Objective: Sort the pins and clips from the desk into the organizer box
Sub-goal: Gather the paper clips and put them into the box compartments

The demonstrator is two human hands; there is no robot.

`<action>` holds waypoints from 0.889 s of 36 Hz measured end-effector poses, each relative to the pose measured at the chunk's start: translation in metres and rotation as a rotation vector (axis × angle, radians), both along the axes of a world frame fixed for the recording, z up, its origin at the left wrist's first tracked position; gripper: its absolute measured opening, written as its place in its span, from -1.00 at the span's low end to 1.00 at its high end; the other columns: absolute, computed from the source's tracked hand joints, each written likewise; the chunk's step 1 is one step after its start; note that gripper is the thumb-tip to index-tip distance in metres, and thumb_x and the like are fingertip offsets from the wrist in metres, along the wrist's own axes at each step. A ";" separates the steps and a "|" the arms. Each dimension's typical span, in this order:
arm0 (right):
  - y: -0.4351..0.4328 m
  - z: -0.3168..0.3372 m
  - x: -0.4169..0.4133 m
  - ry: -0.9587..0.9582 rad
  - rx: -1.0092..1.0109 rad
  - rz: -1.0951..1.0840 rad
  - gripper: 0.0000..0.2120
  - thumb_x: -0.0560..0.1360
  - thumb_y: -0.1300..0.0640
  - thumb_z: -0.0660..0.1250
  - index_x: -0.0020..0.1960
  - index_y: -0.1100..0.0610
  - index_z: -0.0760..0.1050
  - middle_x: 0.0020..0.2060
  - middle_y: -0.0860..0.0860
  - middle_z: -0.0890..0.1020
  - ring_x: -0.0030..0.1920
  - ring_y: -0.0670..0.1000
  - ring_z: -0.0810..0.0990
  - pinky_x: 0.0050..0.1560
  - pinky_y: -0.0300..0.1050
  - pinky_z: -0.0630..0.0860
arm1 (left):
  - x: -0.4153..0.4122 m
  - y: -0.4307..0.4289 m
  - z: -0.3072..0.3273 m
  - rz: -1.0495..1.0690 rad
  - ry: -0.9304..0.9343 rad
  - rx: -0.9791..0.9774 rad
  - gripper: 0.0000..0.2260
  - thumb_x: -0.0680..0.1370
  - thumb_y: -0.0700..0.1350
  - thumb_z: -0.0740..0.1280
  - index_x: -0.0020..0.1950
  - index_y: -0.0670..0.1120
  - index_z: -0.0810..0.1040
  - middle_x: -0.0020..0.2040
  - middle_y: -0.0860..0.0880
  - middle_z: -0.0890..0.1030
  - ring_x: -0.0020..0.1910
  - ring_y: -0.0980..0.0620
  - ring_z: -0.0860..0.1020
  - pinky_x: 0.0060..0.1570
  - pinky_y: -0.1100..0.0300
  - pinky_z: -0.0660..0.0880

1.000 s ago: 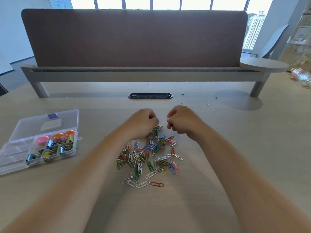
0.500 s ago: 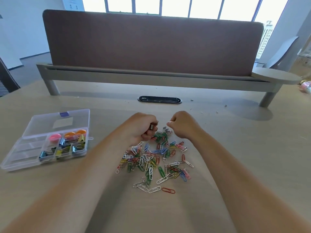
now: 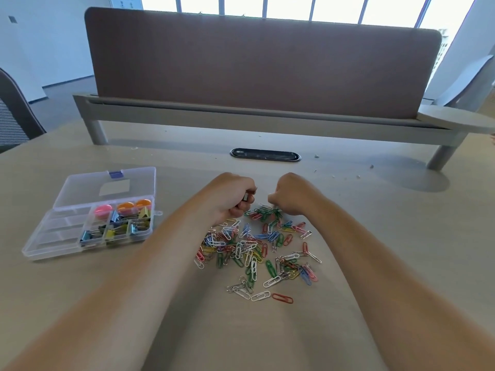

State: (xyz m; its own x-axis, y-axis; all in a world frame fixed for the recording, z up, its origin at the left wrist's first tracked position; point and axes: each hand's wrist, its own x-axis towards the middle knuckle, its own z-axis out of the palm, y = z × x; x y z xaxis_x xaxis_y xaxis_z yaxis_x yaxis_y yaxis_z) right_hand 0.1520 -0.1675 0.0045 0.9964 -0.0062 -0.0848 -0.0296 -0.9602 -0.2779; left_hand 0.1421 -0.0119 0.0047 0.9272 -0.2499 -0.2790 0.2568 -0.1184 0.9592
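**Box partly filled, paper clips left on the desk**

The organizer box (image 3: 55,238) lay open near the desk's (image 3: 388,236) left edge. Its right-hand compartments held binder clips (image 3: 116,227) and round pink and orange pins (image 3: 125,207), while its left ones looked bare. The loose pile of paper clips (image 3: 254,247) lay unsorted mid-desk, so most of the work seemed to remain. At the pile's far end, the left hand (image 3: 231,195) curled round a small dark piece (image 3: 245,196), which I could not identify. The right hand (image 3: 293,194) was curled too, its fingertips hidden, so I could not tell what it pinched.
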 end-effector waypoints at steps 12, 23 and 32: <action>-0.005 0.005 -0.018 -0.063 0.161 0.107 -0.88 0.55 0.16 0.29 -0.12 0.10 0.58 -0.12 -0.01 0.63 -0.23 -0.09 0.51 -0.27 -0.22 0.38 | -0.016 0.015 0.012 0.014 -0.054 -0.009 -0.91 0.53 -0.27 0.19 -0.18 -0.19 0.42 -0.33 -0.11 0.44 -0.50 0.06 0.30 -0.51 0.26 0.12; 0.014 0.032 -0.049 -0.026 0.585 0.032 -0.76 0.64 0.10 0.15 -0.03 0.20 0.53 -0.22 0.07 0.55 -0.32 0.01 0.41 -0.32 -0.11 0.31 | -0.036 0.034 0.030 0.010 -0.060 -0.047 -0.89 0.53 -0.32 0.19 -0.20 -0.23 0.41 -0.32 -0.16 0.45 -0.50 0.05 0.31 -0.56 0.28 0.14; 0.026 0.038 -0.068 0.182 1.023 -0.094 -0.82 0.59 0.16 0.21 -0.18 0.19 0.39 -0.35 0.10 0.44 -0.49 -0.05 0.28 -0.48 -0.23 0.16 | -0.048 0.047 0.037 0.004 0.011 -0.101 -0.87 0.54 -0.27 0.15 -0.21 -0.19 0.37 -0.32 -0.14 0.43 -0.50 0.06 0.29 -0.55 0.27 0.14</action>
